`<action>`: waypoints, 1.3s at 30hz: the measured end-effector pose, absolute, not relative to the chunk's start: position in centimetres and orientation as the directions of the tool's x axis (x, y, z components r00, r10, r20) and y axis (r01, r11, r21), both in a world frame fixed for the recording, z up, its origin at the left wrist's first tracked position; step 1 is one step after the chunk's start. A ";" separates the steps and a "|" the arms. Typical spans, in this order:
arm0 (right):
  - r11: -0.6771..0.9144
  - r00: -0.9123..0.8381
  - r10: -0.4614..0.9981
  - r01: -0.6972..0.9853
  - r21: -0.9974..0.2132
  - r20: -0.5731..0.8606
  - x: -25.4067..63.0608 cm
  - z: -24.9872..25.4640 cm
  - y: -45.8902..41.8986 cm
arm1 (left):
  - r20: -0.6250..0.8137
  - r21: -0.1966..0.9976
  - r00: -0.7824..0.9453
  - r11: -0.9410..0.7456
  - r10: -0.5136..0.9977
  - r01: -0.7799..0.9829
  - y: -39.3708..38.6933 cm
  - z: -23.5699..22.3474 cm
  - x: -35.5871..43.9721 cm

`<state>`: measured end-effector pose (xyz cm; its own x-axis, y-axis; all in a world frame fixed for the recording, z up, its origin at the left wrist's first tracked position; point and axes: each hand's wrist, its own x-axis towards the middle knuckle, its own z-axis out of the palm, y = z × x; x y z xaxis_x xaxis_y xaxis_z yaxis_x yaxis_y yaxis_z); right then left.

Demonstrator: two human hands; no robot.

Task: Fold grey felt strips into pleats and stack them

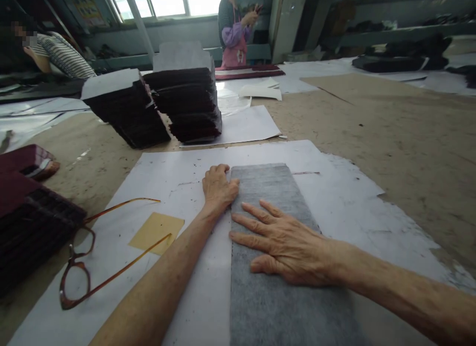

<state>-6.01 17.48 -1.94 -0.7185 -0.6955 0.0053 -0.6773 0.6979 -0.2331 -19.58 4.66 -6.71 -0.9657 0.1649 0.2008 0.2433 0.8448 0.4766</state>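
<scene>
On the white paper spread over the desk lies a grey strip of cloth. My right hand rests flat on it, fingers apart; my left hand curls at its left edge near the far end, and I can't tell whether those fingers pinch it. From my end I judge the cloth light and soft, slightly rough rather than slippery, and easily creased. I'd take hold at a far corner, a flat palm steadying the middle.
</scene>
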 end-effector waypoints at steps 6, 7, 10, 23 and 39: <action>0.690 -0.713 -0.700 -0.691 -0.216 0.046 -6.6 -0.8 18.0 | 0.187 0.472 -0.968 0.849 0.167 0.237 4.7 -6.4 -19.4; 0.693 -0.717 -0.690 -0.693 -0.198 0.094 -6.4 -0.5 17.9 | 0.184 0.469 -0.968 0.850 0.170 0.239 4.7 -6.4 -19.3; 0.657 -0.692 -0.716 -0.713 -0.244 0.093 -5.4 -0.9 17.5 | 0.182 0.460 -0.968 0.855 0.174 0.240 4.7 -6.3 -19.3; 0.497 -0.545 -0.838 -0.784 -0.373 0.029 -4.0 -0.6 17.7 | 0.175 0.421 -0.969 0.876 0.176 0.235 4.9 -6.3 -19.3; 0.526 -0.556 -0.829 -0.738 -0.423 -0.061 -5.4 -1.7 19.4 | 0.187 0.438 -0.966 0.866 0.176 0.242 5.0 -6.3 -19.2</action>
<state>-5.39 19.43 -1.65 -0.5560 -0.8290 -0.0608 -0.7379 0.5259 -0.4229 -19.25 4.96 -6.34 -0.9664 0.1759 0.1872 0.2424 0.8658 0.4378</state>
